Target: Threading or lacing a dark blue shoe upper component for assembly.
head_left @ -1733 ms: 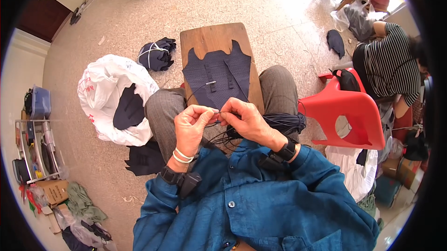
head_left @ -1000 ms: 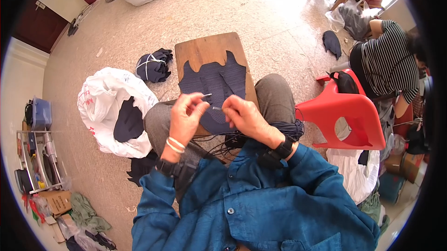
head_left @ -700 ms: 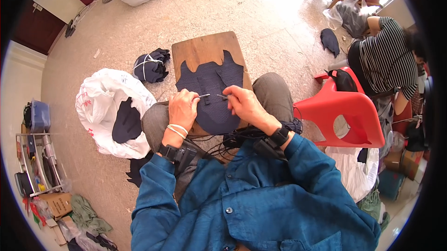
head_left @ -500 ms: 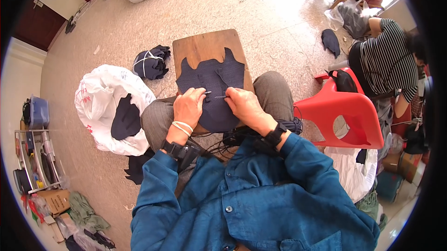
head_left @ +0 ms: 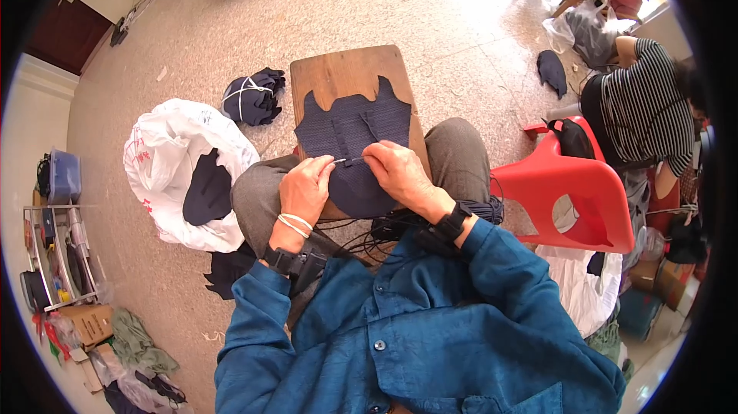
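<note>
A dark navy shoe-upper-shaped piece of fabric lies on a small wooden stool between my knees. A dark strip of cord runs over the piece up to my right hand. The right thumb and forefinger are pinched together on the cord, just above the middle of the fabric. My left hand rests at the fabric's left side, its fingertips closed on a thin pale rod-like tool that points toward the right fingertips. The tool's exact kind is too small to make out.
Left of me stand a white sack with dark pieces in it and a tied dark bundle. On the right is a red plastic stool. A person in a striped top sits beyond it. Dark cords hang below the stool's near edge.
My right hand has moved slightly left, bringing its fingertips closer to the left ones. The left hand has shifted a little down and left. The view has shifted slightly.
</note>
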The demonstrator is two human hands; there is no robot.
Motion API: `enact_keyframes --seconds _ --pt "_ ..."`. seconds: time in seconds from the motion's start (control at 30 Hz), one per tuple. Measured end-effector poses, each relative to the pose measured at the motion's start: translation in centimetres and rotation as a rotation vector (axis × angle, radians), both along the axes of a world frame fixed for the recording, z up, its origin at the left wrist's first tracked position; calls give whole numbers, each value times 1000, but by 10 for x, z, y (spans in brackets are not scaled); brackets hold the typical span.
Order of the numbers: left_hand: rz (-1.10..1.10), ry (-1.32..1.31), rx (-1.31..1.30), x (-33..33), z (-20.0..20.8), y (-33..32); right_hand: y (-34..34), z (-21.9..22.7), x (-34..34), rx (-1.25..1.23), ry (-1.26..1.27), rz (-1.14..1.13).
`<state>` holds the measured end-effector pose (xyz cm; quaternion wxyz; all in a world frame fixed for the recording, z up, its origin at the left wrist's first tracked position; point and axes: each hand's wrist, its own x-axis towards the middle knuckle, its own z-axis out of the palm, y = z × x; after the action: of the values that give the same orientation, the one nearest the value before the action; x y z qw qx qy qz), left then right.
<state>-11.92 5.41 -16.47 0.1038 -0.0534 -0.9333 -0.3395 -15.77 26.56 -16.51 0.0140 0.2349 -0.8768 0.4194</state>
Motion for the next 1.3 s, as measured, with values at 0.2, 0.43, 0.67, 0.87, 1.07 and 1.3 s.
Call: enact_keyframes --seconds 0.2,0.43,0.67,0.87,1.07,1.3 --pt "-17 -3 -79 -5 6 3 -8 -12 -9 -263 -40 56" --pt "-152 41 -265 -14 0 1 -7 -9 -19 -268 -334 45" --pt "-218 191 -249 -15 1 5 -10 -18 -24 -234 -152 102" --pt "-204 168 -199 -32 -10 9 -10 -26 -25 -192 -24 114" --pt "-48 -38 62 -29 -5 -6 -6 -15 -22 -520 -401 49" --pt "-94 33 -42 -36 -8 -11 -8 -3 -26 -317 -505 130"
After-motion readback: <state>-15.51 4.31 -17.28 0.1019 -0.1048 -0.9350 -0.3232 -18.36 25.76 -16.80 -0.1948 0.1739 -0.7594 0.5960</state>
